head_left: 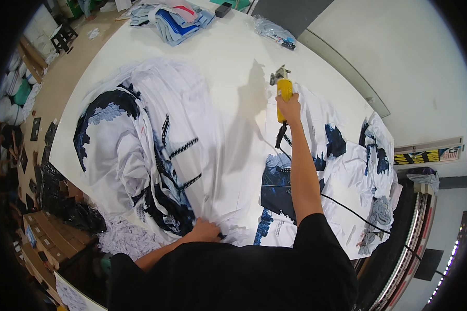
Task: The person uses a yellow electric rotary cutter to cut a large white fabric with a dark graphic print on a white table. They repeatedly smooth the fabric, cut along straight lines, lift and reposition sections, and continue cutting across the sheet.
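My right hand (289, 108) is closed round the yellow handle of an electric cloth cutter (284, 89), whose metal head and black cord show. It stands at the far part of the white table (233, 41), beside printed white and navy cut panels (277, 192). My left hand (206, 229), near the table's front edge, has curled fingers on the lower edge of a large rumpled heap of white fabric with navy print (114, 140); its fingertips are partly hidden.
Folded pale blue cloth (168, 20), a bagged bundle (275, 33) and a small black object (223, 10) lie at the far edge. Cardboard boxes (46, 243), black bags and scraps (129, 238) are at left. A long rail (404, 238) runs at right.
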The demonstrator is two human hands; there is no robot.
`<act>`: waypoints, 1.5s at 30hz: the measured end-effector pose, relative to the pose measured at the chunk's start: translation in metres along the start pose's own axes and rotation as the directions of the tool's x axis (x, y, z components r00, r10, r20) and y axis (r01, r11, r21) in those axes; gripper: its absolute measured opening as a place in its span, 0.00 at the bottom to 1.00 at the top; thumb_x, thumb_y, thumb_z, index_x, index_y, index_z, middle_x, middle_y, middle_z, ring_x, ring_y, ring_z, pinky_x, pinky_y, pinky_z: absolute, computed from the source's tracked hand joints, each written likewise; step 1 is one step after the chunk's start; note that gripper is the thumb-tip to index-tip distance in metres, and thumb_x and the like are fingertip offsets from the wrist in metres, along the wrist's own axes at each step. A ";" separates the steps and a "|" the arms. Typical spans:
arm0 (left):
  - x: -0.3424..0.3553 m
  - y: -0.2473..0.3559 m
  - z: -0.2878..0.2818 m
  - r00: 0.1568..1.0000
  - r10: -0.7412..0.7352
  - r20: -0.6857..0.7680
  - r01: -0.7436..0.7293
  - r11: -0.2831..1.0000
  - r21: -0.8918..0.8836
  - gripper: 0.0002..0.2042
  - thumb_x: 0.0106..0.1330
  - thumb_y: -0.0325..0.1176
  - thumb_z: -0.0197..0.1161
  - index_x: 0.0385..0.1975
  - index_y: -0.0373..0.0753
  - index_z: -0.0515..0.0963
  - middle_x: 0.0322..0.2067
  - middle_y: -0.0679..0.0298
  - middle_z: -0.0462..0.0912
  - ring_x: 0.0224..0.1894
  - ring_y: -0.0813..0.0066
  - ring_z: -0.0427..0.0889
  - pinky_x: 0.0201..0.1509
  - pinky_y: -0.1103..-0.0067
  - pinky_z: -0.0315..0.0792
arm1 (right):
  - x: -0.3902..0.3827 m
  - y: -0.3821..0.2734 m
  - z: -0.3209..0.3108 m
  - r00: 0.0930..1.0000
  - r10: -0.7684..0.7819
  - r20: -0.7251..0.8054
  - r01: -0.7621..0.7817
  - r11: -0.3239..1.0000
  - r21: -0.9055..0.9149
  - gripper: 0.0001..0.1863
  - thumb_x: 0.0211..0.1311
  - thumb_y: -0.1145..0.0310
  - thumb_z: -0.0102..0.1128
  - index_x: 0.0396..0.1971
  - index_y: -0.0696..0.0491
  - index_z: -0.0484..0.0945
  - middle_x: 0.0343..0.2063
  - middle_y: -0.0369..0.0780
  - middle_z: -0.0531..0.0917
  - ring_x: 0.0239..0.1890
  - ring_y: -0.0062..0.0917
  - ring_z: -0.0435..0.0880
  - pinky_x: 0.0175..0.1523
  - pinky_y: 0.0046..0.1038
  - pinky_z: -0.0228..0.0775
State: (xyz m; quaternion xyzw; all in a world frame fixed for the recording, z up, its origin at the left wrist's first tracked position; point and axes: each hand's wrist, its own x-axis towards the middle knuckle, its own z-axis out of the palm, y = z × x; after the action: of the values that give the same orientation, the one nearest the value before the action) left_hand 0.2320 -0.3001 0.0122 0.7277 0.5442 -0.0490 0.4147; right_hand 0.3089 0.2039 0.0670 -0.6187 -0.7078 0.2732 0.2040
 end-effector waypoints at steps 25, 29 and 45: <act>0.210 0.200 0.069 0.450 0.887 0.107 -0.839 0.379 0.390 0.24 0.54 0.48 0.72 0.50 0.47 0.81 0.63 0.55 0.69 0.68 0.54 0.65 0.67 0.46 0.57 | -0.519 0.280 -0.266 0.563 0.715 -0.414 -0.265 0.631 0.729 0.24 0.64 0.60 0.64 0.52 0.56 0.65 0.32 0.43 0.79 0.23 0.28 0.83 0.23 0.30 0.79; 0.293 0.199 0.050 0.683 0.731 -0.002 -0.661 0.618 0.426 0.07 0.58 0.32 0.61 0.35 0.42 0.80 0.39 0.60 0.79 0.49 0.59 0.78 0.58 0.56 0.62 | -0.545 0.318 -0.290 0.470 0.787 -0.400 -0.268 0.559 0.785 0.25 0.64 0.59 0.64 0.52 0.57 0.65 0.32 0.43 0.79 0.23 0.29 0.84 0.23 0.31 0.80; 0.339 0.195 -0.042 0.954 0.299 -0.001 -0.254 0.813 0.523 0.42 0.53 0.55 0.73 0.65 0.34 0.71 0.69 0.40 0.62 0.66 0.39 0.66 0.71 0.51 0.60 | -0.521 0.412 -0.326 0.504 0.816 -0.283 -0.274 0.461 0.844 0.23 0.65 0.62 0.62 0.52 0.59 0.65 0.34 0.44 0.78 0.25 0.30 0.85 0.26 0.31 0.81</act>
State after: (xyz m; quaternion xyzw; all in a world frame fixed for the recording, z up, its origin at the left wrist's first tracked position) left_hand 0.5149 -0.0296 -0.0304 0.8848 0.4159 -0.1022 0.1836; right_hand 0.9066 -0.2321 0.0796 -0.7479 -0.1572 0.3359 0.5505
